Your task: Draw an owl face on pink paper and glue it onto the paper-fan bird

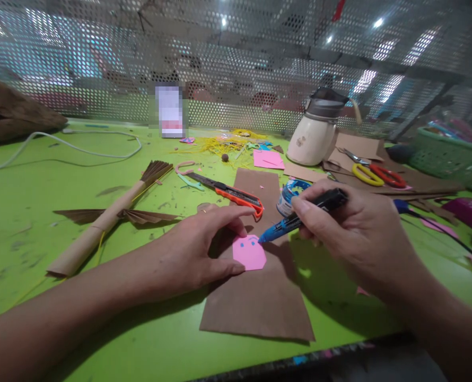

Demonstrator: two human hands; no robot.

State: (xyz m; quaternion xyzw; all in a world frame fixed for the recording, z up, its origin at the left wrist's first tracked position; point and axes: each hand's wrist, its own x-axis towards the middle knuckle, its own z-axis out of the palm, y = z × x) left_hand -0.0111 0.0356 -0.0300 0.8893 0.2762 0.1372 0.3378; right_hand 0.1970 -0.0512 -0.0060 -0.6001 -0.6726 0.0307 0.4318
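Note:
A small pink paper piece (250,257) with cut corners bears two blue dots and a short blue stroke. It lies on a long strip of brown paper (260,313). My left hand (200,249) holds its left edge, thumb below and fingers above. In my right hand (339,233) is a blue marker (278,229) with a black barrel, its tip at the upper right edge of the pink paper. Just beyond my right fingers stands an open jar of blue paint (287,197). An orange utility knife (236,195) lies across the brown strip, above my left fingers.
A rolled brown paper figure (101,225) with pleated ends lies on the left. Farther back are a cream bottle (312,132), scissors (373,174), yellow shreds (216,144), a pink sheet (268,159) and a propped phone (170,110). A green basket (446,154) stands at right.

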